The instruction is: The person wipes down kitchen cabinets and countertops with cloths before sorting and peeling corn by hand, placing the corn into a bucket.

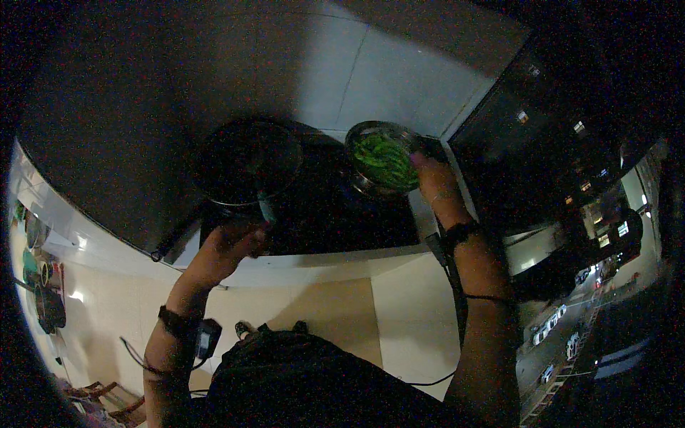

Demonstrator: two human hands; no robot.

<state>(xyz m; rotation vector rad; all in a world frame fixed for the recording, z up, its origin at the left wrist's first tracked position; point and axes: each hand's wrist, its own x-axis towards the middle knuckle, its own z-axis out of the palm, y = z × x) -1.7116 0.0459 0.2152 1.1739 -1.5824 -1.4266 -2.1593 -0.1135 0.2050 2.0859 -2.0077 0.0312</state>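
In dim light, a dark round pan [249, 160] sits on the left of a black cooktop [342, 227]. A utensil with a teal handle [266, 207] leans over its near rim; the working end is lost in shadow. My left hand [238, 241] has its fingers on the lower end of that handle. To the right, a shiny metal bowl [361, 183] contains green vegetable pieces [382, 158], perhaps beans or peppers. My right hand [428, 168] grips the bowl's right rim, its outer fingers hidden in darkness. Whether the bowl rests on the cooktop or is lifted is unclear.
The dark pan handle [174, 241] juts toward the counter's front left. A tiled wall [369, 75] rises behind the cooktop. At right is a window [535, 176] onto a night street. Cables hang near both my forearms, and a small device [206, 339] hangs by my left wrist.
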